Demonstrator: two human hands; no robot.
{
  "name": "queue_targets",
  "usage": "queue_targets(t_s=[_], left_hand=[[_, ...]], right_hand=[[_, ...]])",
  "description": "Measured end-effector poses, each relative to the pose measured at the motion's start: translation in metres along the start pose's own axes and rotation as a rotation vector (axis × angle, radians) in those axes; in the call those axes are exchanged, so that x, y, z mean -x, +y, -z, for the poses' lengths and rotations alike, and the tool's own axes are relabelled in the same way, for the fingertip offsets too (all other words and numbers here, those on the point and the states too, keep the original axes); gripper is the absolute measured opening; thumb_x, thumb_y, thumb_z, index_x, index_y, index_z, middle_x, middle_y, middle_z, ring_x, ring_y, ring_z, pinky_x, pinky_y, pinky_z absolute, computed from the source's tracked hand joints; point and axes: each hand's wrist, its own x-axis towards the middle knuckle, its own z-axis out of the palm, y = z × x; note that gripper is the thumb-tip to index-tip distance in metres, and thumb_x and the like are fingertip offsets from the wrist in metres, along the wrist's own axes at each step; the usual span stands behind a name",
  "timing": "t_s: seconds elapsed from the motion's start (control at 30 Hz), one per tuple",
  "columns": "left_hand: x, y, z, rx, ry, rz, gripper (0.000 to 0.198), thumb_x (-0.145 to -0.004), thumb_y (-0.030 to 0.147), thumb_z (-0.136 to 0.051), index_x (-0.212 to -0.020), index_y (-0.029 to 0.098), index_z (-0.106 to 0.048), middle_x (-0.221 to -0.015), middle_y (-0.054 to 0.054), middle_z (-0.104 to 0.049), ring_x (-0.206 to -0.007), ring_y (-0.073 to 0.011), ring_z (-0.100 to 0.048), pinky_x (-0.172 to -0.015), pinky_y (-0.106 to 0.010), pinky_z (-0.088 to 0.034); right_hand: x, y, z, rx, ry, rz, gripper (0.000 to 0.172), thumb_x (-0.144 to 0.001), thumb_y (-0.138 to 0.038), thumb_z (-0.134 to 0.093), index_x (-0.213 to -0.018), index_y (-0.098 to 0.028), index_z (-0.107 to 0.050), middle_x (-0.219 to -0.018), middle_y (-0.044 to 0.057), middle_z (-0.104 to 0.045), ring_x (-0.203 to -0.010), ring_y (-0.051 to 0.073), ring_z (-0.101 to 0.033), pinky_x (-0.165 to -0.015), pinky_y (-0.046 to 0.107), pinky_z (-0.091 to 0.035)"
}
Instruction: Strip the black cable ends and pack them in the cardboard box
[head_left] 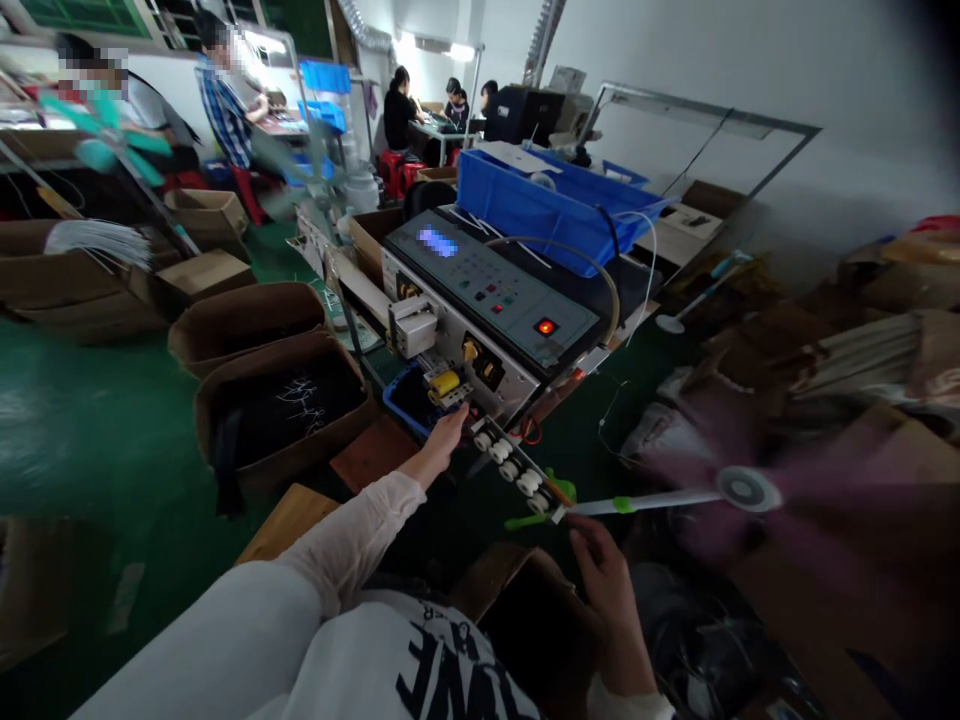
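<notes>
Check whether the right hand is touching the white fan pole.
Cannot tell. The head view shows the fingertips of the right hand right at the lower edge of the white fan pole, but the angle doesn't show contact or a gap plainly.

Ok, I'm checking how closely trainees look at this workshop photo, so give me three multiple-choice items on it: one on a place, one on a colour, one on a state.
1. Where is the left hand?
A. Inside the blue crate
B. Beside the white rollers
C. Resting on the floor

2. What colour is the large lit lamp on the control panel?
A. Green
B. Blue
C. Red

3. What state are the blades of the fan in?
A. Spinning
B. Standing still
C. Removed

1: B, the hand sits right next to them.
2: C, the lamp glows red.
3: A, they show only as a blur.
</notes>
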Motion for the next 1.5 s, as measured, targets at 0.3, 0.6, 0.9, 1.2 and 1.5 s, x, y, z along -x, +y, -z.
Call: queue_targets(t_s=[0.3, 0.6, 0.9, 1.2, 1.5], left_hand=[[-0.02, 0.121, 0.052, -1.178, 0.032, -0.535, 0.04, -0.081, 0.056, -0.049, -0.083, 0.02, -0.066, -0.08, -0.006, -0.068, -0.079, -0.0197, -0.063, -0.065, -0.026, -0.042], [-0.041, 0.158, 0.032, -1.454, -0.02, -0.61, 0.026, -0.072, 0.036, -0.06, -0.085, 0.016, -0.07, -0.084, -0.011, -0.07, -0.079, -0.0229, -0.067, -0.062, -0.026, -0.047], [-0.023, 0.153, 0.031, -1.507, -0.108, -0.881, 0.02, -0.077, 0.013, -0.053, -0.085, 0.011, -0.071, -0.084, -0.016, -0.07, -0.087, -0.0263, -0.066, -0.072, -0.033, -0.046], [-0.012, 0.132, 0.099, -1.476, -0.106, -0.935, 0.038, -0.089, 0.039, -0.042, -0.089, 0.013, -0.07, -0.086, -0.015, -0.068, -0.086, -0.0287, -0.064, -0.071, -0.036, -0.045], [-0.018, 0.053, 0.161, -1.46, -0.285, -0.865, 0.046, -0.092, 0.031, -0.034, -0.137, 0.026, -0.043, -0.105, -0.012, -0.061, -0.082, -0.022, -0.063, -0.065, -0.03, -0.042]], right_hand=[[0.0, 0.002, 0.011, -0.098, 0.13, -0.098, 0.043, -0.076, -0.054, -0.057, -0.096, -0.017, -0.065, -0.097, 0.009, -0.069, -0.094, 0.024, -0.063, -0.084, 0.034, -0.05], [0.003, -0.011, 0.011, -0.096, 0.156, -0.116, 0.045, -0.072, -0.056, -0.06, -0.094, -0.017, -0.066, -0.098, 0.009, -0.07, -0.095, 0.025, -0.064, -0.086, 0.034, -0.05], [-0.007, -0.095, 0.01, 0.029, 0.24, 0.102, 0.035, -0.079, -0.049, -0.057, -0.092, -0.018, -0.065, -0.086, 0.005, -0.067, -0.075, 0.017, -0.06, -0.065, 0.026, -0.047], [-0.072, -0.183, -0.111, 0.525, -0.031, 0.353, 0.02, -0.084, -0.031, -0.055, -0.095, -0.021, -0.068, -0.112, 0.006, -0.062, -0.078, 0.014, -0.06, -0.072, 0.026, -0.047], [-0.11, -0.2, -0.164, 1.128, -0.021, 0.029, 0.027, -0.084, -0.032, -0.051, -0.097, -0.018, -0.07, -0.113, 0.012, -0.06, -0.093, 0.024, -0.061, -0.073, 0.031, -0.046]])
